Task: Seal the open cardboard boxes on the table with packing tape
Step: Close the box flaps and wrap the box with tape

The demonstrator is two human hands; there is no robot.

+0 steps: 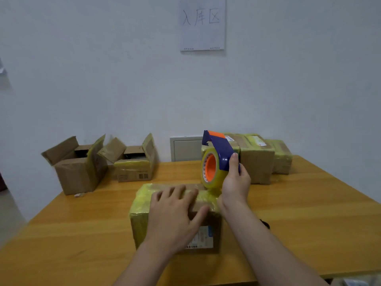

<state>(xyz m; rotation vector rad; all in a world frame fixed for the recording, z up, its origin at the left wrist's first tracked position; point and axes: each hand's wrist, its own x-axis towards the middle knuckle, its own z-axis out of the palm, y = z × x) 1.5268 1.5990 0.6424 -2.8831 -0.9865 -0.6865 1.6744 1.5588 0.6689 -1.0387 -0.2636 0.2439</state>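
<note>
The left grip [173, 215] lies flat, fingers spread, on the taped box [142, 205] at the middle of the worktop [299, 213]; the right grip [236, 182] clasps the tape dispenser [218, 157] at that box's far right corner.

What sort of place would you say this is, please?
Probably a small warehouse or parcel-packing area: a handwritten wall sign appears to read 入库区 (inbound area), open cardboard boxes and taped boxes stand along the wooden table, and the right hand holds a tape dispenser.
</note>
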